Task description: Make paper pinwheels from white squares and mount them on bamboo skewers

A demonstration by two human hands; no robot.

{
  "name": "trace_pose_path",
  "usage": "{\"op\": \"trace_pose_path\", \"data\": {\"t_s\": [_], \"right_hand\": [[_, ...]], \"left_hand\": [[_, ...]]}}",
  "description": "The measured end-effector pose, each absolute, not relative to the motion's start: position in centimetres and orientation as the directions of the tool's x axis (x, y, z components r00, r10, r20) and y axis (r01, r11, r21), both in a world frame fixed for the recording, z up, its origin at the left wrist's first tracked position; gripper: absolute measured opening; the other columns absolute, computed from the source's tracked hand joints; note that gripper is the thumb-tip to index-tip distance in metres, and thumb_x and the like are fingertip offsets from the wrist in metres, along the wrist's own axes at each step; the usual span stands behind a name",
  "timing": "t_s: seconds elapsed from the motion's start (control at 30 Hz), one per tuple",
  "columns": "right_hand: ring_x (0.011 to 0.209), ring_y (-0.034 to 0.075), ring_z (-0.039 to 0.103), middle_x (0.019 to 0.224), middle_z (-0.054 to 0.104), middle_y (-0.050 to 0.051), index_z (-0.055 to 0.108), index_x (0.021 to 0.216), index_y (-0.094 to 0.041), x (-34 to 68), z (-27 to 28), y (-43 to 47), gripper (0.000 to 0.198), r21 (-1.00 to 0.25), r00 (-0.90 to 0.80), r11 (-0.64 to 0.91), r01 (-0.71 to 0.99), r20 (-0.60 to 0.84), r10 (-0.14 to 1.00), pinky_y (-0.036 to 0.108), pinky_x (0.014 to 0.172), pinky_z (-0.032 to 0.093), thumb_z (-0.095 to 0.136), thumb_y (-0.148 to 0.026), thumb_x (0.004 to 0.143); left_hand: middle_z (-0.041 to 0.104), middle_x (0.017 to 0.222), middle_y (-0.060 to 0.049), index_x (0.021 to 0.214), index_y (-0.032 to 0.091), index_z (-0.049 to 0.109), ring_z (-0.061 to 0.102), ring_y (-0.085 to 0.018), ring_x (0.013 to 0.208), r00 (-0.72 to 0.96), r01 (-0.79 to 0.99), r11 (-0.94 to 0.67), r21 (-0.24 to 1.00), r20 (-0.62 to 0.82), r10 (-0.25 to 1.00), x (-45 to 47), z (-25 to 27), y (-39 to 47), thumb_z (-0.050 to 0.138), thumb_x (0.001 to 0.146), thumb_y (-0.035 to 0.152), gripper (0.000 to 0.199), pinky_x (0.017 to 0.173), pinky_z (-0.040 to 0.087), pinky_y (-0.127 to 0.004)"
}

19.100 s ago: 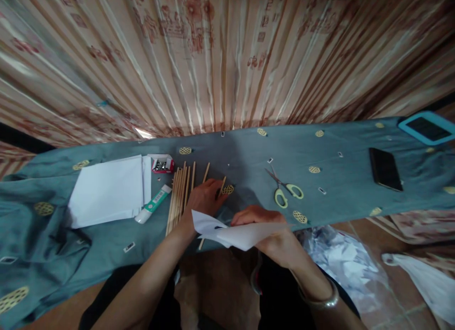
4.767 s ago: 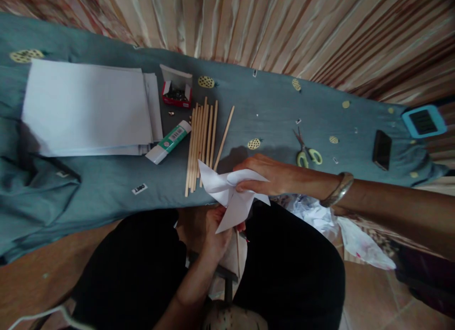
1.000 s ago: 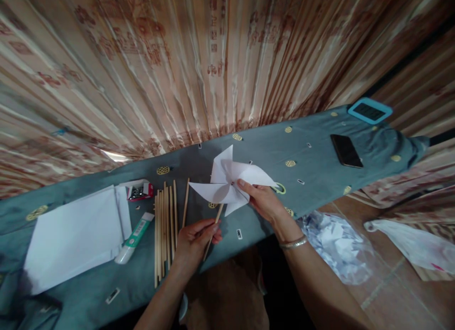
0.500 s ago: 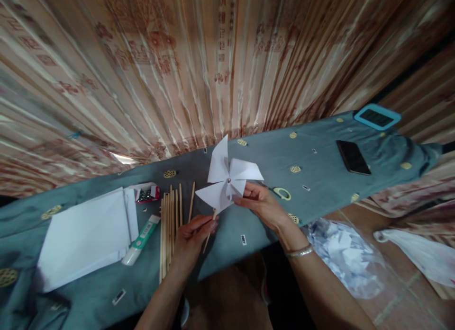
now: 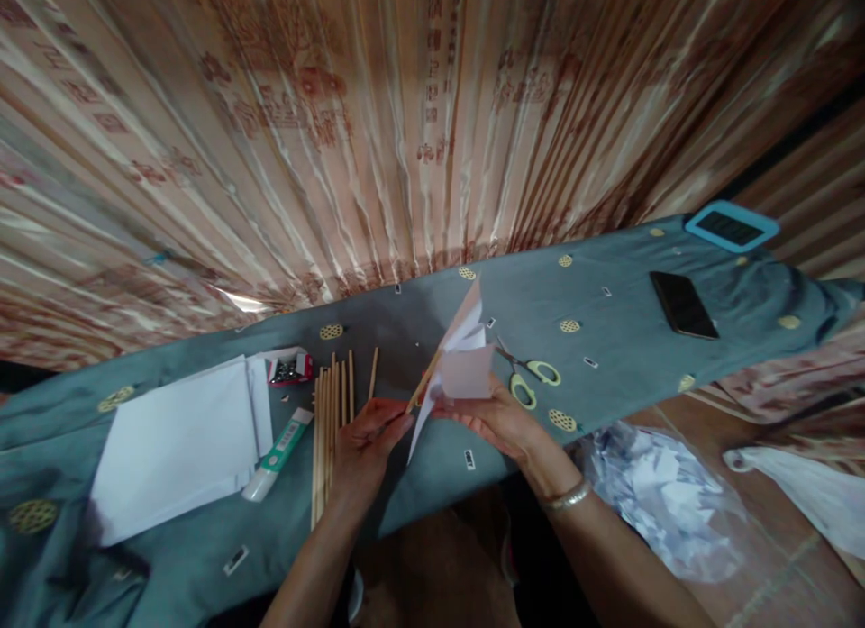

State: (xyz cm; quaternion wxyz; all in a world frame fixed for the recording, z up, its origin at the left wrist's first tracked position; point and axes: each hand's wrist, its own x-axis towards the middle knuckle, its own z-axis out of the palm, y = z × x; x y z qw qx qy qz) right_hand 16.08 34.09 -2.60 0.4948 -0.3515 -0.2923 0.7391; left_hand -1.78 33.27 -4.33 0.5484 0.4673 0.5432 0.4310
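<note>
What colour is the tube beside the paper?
The tube is white and green; see the head view.

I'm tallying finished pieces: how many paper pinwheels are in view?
1: the white paper pinwheel, tilted above the table, between the left hand, which grips its wooden stick, and the right hand at its blades. No other shows.

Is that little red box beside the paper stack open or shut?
Open: the little red box has its lid flap folded back, and shiny metal pieces show inside.
</note>
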Motion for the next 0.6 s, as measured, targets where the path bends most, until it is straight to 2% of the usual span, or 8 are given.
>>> {"op": "trace_pose_path", "data": {"t_s": [0.13, 0.27, 0.37, 0.43, 0.53, 0.6], "right_hand": [[0.077, 0.015, 0.070, 0.084, 0.077, 0.005, 0.075, 0.085, -0.018, 16.0, -2.5, 33.7, 0.029, -0.851, -0.295, -0.336, -0.403, -0.226, 0.928, 0.028, 0.079, 0.056, 0.085, -0.035, 0.065], [0.071, 0.013, 0.068, 0.080, 0.076, 0.004, 0.076, 0.083, -0.018, 18.1, -2.3, 34.3, 0.028, -0.923, -0.242, -0.275, -0.271, -0.211, 0.947, 0.025, 0.070, 0.055, 0.081, -0.041, 0.069], [0.059, 0.009, 0.061, 0.065, 0.071, 0.000, 0.075, 0.070, -0.019, 20.0, -2.3, 35.1, 0.026, -0.941, -0.040, -0.177, -0.287, -0.173, 0.984, 0.020, 0.059, 0.049, 0.083, -0.044, 0.066], [0.057, 0.008, 0.058, 0.063, 0.070, -0.001, 0.074, 0.068, -0.021, 20.6, -2.5, 35.6, 0.026, -0.934, 0.143, -0.091, -0.346, -0.149, 0.978, 0.019, 0.056, 0.047, 0.086, -0.043, 0.062], [0.072, 0.011, 0.064, 0.080, 0.075, 0.000, 0.076, 0.081, -0.024, 20.7, -2.9, 36.0, 0.029, -0.924, 0.311, 0.015, -0.381, -0.113, 0.944, 0.023, 0.069, 0.051, 0.088, -0.039, 0.058], [0.090, 0.015, 0.067, 0.095, 0.076, 0.001, 0.076, 0.092, -0.027, 20.3, -3.0, 36.0, 0.036, -0.927, 0.284, 0.028, -0.373, -0.086, 0.955, 0.027, 0.083, 0.051, 0.088, -0.035, 0.060]], "left_hand": [[0.070, 0.079, -0.002, 0.075, 0.022, 0.078, 0.064, -0.018, 0.079, 0.010, -0.013, 0.170, 0.985, -0.170, 0.985, -1.9, -4.3, 33.4, 0.073, 0.066, 0.029, 0.013, 0.076, 0.050, -0.027], [0.069, 0.081, -0.003, 0.078, 0.021, 0.079, 0.062, -0.016, 0.075, 0.030, -0.024, 0.160, 0.987, -0.159, 0.987, -2.3, -4.8, 33.4, 0.074, 0.068, 0.033, 0.015, 0.066, 0.047, -0.024], [0.069, 0.083, -0.003, 0.083, 0.021, 0.079, 0.060, -0.016, 0.073, 0.049, -0.027, 0.170, 0.985, -0.168, 0.985, -2.6, -5.4, 33.2, 0.074, 0.070, 0.033, 0.018, 0.062, 0.045, -0.023], [0.069, 0.084, -0.004, 0.086, 0.021, 0.079, 0.060, -0.016, 0.073, 0.066, -0.023, 0.182, 0.983, -0.180, 0.981, -2.7, -5.6, 33.1, 0.074, 0.071, 0.032, 0.019, 0.061, 0.045, -0.023], [0.069, 0.081, -0.004, 0.087, 0.022, 0.080, 0.060, -0.015, 0.072, 0.078, -0.027, 0.195, 0.980, -0.192, 0.978, -2.5, -5.6, 33.0, 0.074, 0.072, 0.031, 0.019, 0.062, 0.045, -0.023], [0.070, 0.078, -0.003, 0.087, 0.022, 0.080, 0.060, -0.016, 0.073, 0.080, -0.037, 0.204, 0.978, -0.201, 0.976, -2.3, -5.5, 33.0, 0.076, 0.070, 0.032, 0.020, 0.064, 0.046, -0.024]]}}
